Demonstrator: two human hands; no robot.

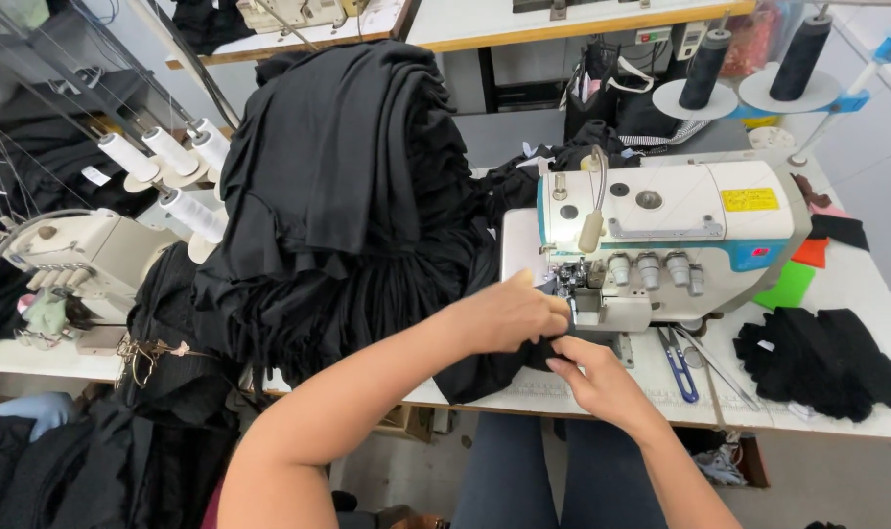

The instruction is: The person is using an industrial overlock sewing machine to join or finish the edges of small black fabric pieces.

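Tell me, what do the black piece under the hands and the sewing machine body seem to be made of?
Black piece: soft matte knit-looking cloth, since it folds and drapes limply. Sewing machine: smooth glossy white casing, plastic or painted metal; shiny metal parts near the needle.

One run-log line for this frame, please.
left hand: on black fabric | right hand: pinching fabric | at: sewing machine presser foot

A yellow rectangular label [749, 200] sits atop the white sewing machine [661, 230]

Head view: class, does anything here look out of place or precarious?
The tall stack of black fabric beside the overlock sewing machine leans, its folds spilling over the table edge. Otherwise nothing stands out.
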